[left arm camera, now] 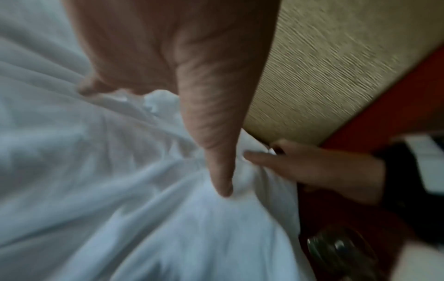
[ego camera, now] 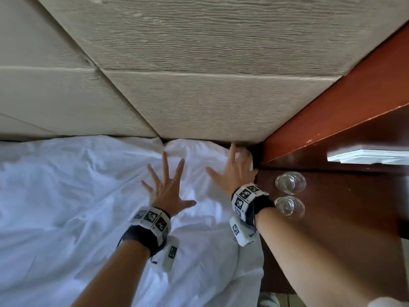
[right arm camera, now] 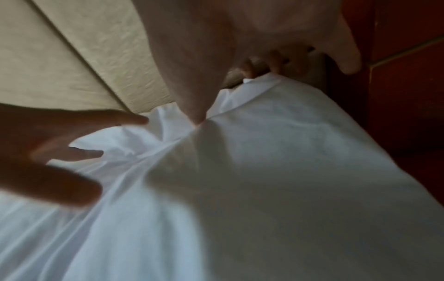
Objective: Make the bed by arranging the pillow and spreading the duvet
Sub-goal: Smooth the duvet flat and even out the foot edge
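Observation:
A crumpled white duvet (ego camera: 66,207) covers the bed up to the headboard; no separate pillow can be told apart. My left hand (ego camera: 166,187) lies flat on it with fingers spread wide, its thumb (left arm camera: 221,171) pressing into the folds. My right hand (ego camera: 234,171) is at the duvet's top right corner (ego camera: 194,149), in the gap between headboard and nightstand. Its index finger points straight up, while the other fingers (right arm camera: 264,62) curl over the cloth's far edge. The right thumb (right arm camera: 192,102) presses on the fabric.
A beige padded headboard (ego camera: 199,103) rises right behind the duvet. A red-brown wooden nightstand (ego camera: 343,229) adjoins the bed on the right, carrying two upturned glasses (ego camera: 290,182) (ego camera: 289,206) close to my right wrist, and a white object (ego camera: 365,155) further back.

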The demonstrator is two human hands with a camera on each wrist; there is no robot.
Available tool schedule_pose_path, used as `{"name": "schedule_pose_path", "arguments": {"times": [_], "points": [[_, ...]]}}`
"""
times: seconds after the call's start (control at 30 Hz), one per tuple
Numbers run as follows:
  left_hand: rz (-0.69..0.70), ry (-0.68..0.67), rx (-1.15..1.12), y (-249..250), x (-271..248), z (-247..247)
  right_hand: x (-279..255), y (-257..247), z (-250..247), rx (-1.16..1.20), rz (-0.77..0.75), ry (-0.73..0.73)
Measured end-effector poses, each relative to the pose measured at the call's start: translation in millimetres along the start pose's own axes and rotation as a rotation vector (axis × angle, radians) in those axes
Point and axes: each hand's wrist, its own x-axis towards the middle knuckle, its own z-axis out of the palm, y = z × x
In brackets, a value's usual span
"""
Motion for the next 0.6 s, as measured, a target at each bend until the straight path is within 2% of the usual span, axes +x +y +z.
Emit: {"name": "schedule_pose_path", "arguments": {"times": [0.07, 0.1, 0.23, 0.4, 0.5, 0.6], "points": [[-0.056, -0.082, 0.034, -0.3, -9.8, 18.9, -1.7, -0.9, 11.9, 0.148, 0.063, -0.274], [-0.078, -0.124, 0.021, -3.6, -10.3, 30.2, 1.1, -0.5, 17.5, 0.200, 0.071, -0.359], [-0.087, -0.155, 0.115, -12.6, 3.6, 62.4, 31.8, 20.4, 51.3, 0.254, 0.051, -0.494], [-0.123, -0.048, 0.236, -17.1, 18.4, 89.7, 57.7, 37.4, 103.7, 0.376, -0.048, -0.476], [-0.136, 0.033, 0.272, -16.2, 20.5, 100.4, 60.6, 39.4, 109.2, 0.393, -0.064, -0.474], [-0.128, 0.041, 0.301, -15.7, 13.1, 98.9, 55.6, 38.4, 109.6, 0.317, -0.034, -0.451]]}}
